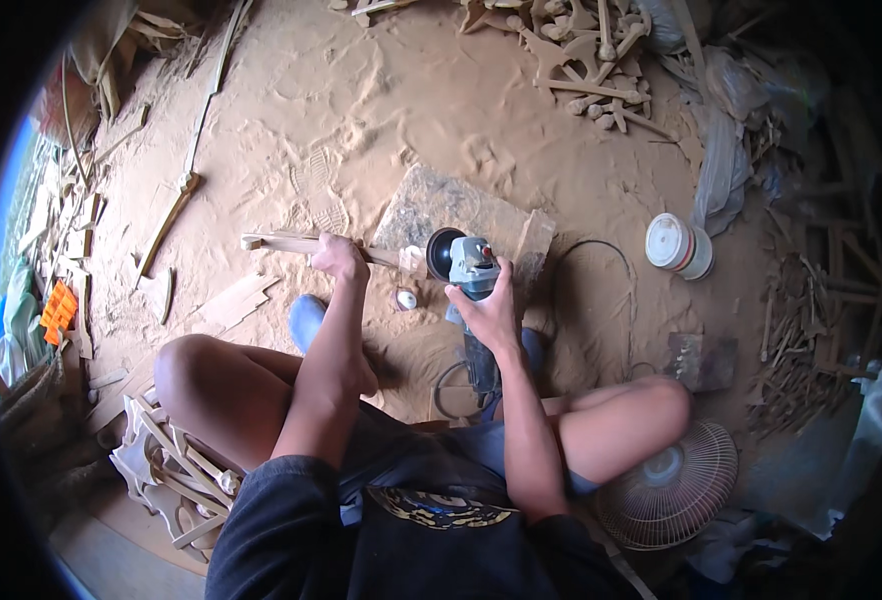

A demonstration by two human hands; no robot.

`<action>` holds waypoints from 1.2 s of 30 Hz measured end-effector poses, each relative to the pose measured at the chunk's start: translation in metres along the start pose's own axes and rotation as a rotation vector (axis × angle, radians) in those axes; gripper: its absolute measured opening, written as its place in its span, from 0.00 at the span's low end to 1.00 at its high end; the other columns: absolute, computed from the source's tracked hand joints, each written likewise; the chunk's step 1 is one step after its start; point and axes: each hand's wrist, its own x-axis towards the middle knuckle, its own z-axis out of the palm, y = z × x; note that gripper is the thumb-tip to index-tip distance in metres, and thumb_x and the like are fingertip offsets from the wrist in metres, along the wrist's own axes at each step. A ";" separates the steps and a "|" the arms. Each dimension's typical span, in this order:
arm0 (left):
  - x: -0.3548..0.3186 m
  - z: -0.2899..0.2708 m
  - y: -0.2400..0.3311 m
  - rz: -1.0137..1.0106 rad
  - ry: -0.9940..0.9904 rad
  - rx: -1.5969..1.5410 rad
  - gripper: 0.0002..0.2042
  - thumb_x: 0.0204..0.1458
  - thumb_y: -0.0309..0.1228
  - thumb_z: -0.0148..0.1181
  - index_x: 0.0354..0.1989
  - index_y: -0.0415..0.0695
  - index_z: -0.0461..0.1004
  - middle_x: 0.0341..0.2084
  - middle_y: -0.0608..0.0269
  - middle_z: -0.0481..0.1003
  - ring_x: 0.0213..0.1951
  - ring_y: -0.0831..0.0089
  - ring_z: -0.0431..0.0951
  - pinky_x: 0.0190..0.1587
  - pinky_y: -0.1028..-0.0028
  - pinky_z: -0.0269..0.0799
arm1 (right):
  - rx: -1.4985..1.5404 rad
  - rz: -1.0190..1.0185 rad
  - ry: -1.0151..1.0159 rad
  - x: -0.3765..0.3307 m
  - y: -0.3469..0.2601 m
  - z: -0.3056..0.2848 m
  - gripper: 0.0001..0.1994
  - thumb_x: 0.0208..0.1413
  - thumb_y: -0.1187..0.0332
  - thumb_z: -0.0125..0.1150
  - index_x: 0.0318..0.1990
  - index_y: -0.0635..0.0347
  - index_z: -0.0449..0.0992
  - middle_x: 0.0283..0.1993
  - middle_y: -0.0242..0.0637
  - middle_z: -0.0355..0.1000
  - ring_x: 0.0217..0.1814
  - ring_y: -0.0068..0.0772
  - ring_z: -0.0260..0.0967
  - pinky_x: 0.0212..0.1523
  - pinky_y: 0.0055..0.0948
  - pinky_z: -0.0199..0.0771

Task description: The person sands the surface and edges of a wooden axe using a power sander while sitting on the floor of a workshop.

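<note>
My left hand (339,257) is closed round a long pale wooden piece (286,242), which lies nearly level across the view. My right hand (491,312) grips an angle grinder (473,256) just behind its grey head, with the dark body running down toward my lap. The grinder's round black disc (445,254) is at the right end of the wood; whether they touch I cannot tell. Beneath both is a worn flat board (441,200) on the dusty floor. A small round white-topped object (406,298) sits below the wood.
A desk-type fan (671,485) is beside my right knee. White tubs (669,243) stand at the right, beyond the grinder's cord (601,243). Carved wooden pieces are heaped at the far right (601,85) and by my left thigh (186,480). A long thin strip (201,130) lies at left.
</note>
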 end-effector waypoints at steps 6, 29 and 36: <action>-0.002 0.004 -0.001 -0.012 -0.029 0.025 0.15 0.64 0.35 0.55 0.38 0.30 0.69 0.27 0.52 0.73 0.19 0.61 0.75 0.22 0.62 0.75 | -0.027 -0.063 0.128 -0.007 0.017 0.006 0.52 0.48 0.57 0.80 0.73 0.73 0.52 0.60 0.60 0.71 0.62 0.50 0.73 0.64 0.43 0.71; 0.072 -0.085 -0.042 -0.533 0.093 -0.118 0.17 0.64 0.45 0.53 0.43 0.40 0.65 0.36 0.56 0.70 0.30 0.63 0.74 0.32 0.61 0.79 | 0.588 -0.072 0.083 -0.026 -0.043 -0.013 0.35 0.50 0.65 0.81 0.59 0.68 0.65 0.46 0.42 0.78 0.39 0.32 0.79 0.44 0.34 0.81; 0.062 -0.053 -0.012 -0.615 -0.191 -0.520 0.09 0.63 0.34 0.42 0.30 0.47 0.61 0.22 0.66 0.65 0.23 0.69 0.67 0.29 0.67 0.74 | 0.847 0.129 0.041 -0.039 -0.048 -0.051 0.26 0.53 0.72 0.77 0.56 0.59 0.70 0.39 0.37 0.76 0.33 0.31 0.78 0.33 0.36 0.84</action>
